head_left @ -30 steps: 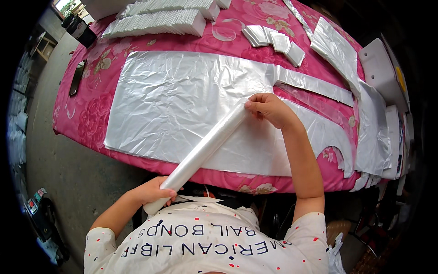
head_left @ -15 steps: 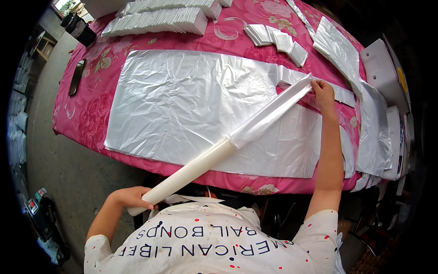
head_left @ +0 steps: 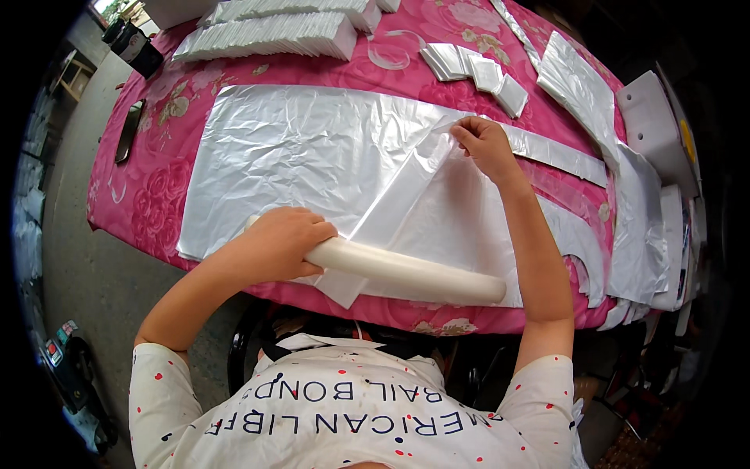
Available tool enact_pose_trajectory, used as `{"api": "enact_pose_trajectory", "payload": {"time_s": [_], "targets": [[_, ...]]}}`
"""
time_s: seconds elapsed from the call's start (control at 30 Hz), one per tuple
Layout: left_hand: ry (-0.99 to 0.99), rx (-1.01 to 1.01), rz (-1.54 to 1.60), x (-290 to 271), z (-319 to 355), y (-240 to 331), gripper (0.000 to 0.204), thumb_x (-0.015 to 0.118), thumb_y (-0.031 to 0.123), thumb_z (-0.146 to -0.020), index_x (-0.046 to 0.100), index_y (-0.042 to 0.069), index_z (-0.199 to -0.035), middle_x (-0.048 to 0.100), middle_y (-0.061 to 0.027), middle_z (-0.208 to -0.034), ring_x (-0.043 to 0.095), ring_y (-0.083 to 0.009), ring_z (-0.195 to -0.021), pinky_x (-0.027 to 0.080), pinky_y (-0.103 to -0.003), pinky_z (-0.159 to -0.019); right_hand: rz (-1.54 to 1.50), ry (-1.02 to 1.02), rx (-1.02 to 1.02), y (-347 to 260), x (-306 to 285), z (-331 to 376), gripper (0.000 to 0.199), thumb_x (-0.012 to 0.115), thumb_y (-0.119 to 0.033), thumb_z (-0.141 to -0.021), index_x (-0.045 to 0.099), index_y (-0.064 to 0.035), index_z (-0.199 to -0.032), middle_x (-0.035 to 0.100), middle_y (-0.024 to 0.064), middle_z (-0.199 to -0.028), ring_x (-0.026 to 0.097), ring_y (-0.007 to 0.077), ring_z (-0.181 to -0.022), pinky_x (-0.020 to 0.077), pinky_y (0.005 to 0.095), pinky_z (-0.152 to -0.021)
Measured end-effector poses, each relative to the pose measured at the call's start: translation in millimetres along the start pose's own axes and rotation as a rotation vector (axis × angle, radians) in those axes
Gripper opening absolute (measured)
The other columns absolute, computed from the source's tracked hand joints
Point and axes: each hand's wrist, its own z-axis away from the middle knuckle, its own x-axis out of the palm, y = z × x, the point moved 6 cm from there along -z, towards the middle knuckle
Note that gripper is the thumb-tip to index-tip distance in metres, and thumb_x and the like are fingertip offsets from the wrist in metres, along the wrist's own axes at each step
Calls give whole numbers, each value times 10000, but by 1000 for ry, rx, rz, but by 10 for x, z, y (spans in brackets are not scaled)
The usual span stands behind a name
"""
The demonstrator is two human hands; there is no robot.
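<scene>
Gripping the white plastic roll [head_left: 406,271] with the left hand [head_left: 283,241] wrapped around its left end, roll lying across the near edge of the pink flowered table [head_left: 156,195]. Pinching the free corner of the clear film [head_left: 414,195] between the right hand [head_left: 483,144] fingers, hands well apart, film stretching from the roll over the flat silver sheet [head_left: 297,148]. Sitting further back: stacks of folded white bags [head_left: 273,35] and small folded pieces [head_left: 476,70].

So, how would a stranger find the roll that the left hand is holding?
Look at the pink flowered tablecloth, along its near edge. There the left hand grips a white roll lying sideways. Unlike the flat silvery sheets around it, it is a thick tube.
</scene>
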Motion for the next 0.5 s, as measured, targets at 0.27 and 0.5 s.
{"api": "enact_pose_trajectory", "payload": {"time_s": [0.27,0.5], "targets": [[166,505,-89,627,1,421,670,592,421,-787,429,-43,-1242,409,-190,-1319,392,-315,-1233,317,-425,-1020,122,-113,-34,-118,216,-202,222,614,-202,-844,644,8,-907,610,24,-721,540,91,-644,449,252,-600],[125,435,-164,896,45,450,796,429,546,-840,320,-66,-1338,256,-196,-1447,226,-296,-1358,173,-427,-1097,119,39,16,-53,109,-204,296,616,-212,-841,611,1,-1046,617,80,-936,576,137,-742,471,278,-655]]}}
